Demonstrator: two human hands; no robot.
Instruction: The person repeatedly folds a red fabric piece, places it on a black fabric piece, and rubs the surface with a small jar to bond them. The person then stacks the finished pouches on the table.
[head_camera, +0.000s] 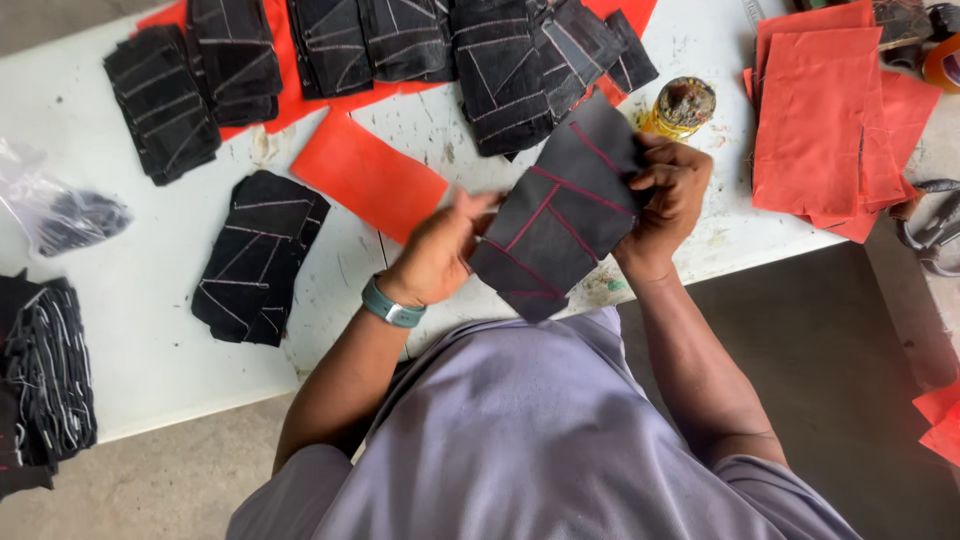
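Your right hand (672, 195) grips the upper corner of a black fabric panel with red stitched lines (560, 215), holding it tilted above the near edge of the white bench (150, 340). Your left hand (440, 250), wearing a teal watch (390, 305), pinches the panel's lower left edge. Just beyond it lie an orange fabric rectangle (368, 175) and a glue jar (680, 108); a stack of black stitched panels (260, 258) sits to the left.
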